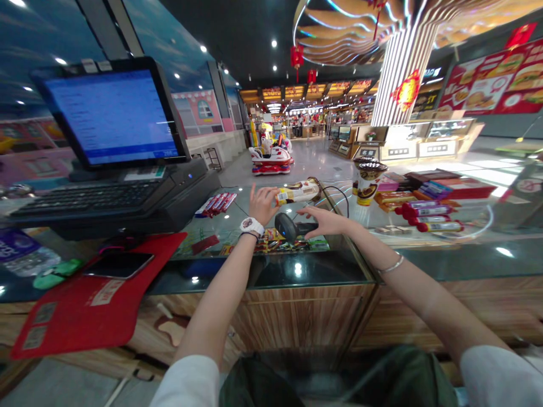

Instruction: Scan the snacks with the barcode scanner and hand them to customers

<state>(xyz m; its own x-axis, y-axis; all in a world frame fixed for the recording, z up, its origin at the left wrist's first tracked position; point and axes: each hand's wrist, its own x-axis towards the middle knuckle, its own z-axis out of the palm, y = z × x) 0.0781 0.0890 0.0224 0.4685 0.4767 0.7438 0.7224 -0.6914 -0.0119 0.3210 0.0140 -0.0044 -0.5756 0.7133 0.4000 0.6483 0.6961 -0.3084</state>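
My left hand [263, 204], with a white watch on the wrist, is closed round one end of a long snack packet [297, 193] held lying sideways above the glass counter [237, 226]. My right hand [324, 220], a thin bracelet on its arm, grips the handle of a black barcode scanner [287, 226] just under the packet. The scanner's head sits between the two hands, its black cable [337, 195] looping away to the right.
A till with a blue screen [112, 116] and keyboard [89, 198] stands at the left, a phone [119, 264] on a red mat [91, 294] before it. Red sticks [217, 203] lie near the till. A cup [368, 182], tubes and boxes of snacks [424, 203] cover the counter's right side.
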